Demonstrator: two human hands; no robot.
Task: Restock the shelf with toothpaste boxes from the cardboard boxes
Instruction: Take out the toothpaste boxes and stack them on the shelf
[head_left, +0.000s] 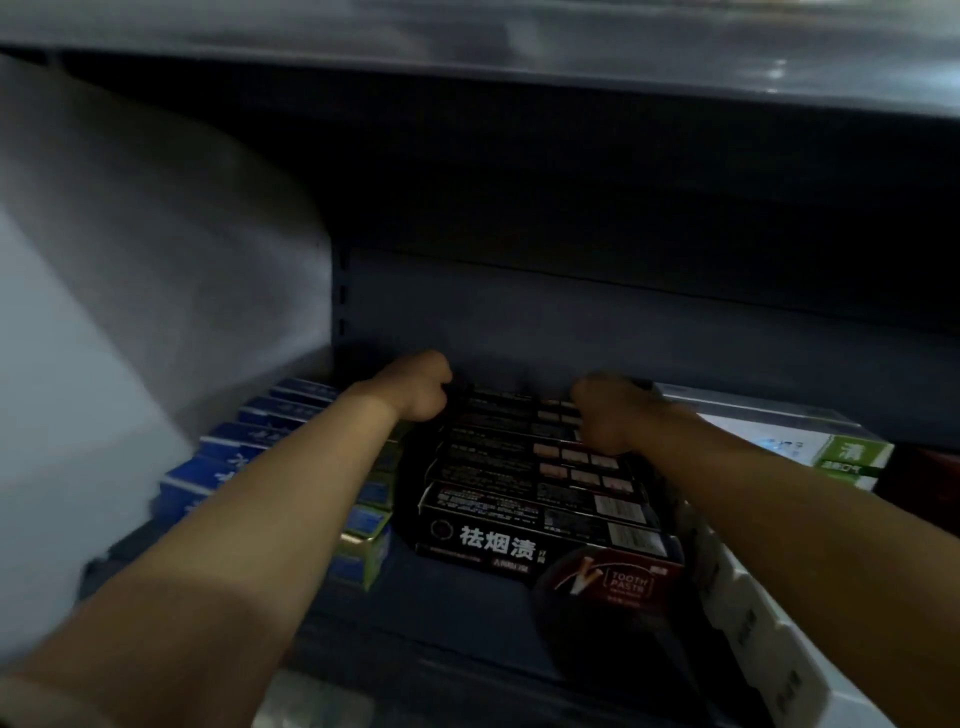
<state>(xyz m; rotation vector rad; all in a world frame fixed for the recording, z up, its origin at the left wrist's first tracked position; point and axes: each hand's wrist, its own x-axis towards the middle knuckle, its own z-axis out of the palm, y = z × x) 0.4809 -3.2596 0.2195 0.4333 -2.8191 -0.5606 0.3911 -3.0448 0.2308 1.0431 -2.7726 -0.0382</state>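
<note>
Deep on the dark shelf (457, 618), a row of black toothpaste boxes (540, 499) is reached at its far end by both hands. The left hand (421, 384) and right hand (605, 415) are curled at the rearmost boxes; whether either grip is closed on one cannot be told. Blue boxes (244, 447) are crossed by the left forearm, and white-and-green boxes (810, 447) are stacked at right.
</note>
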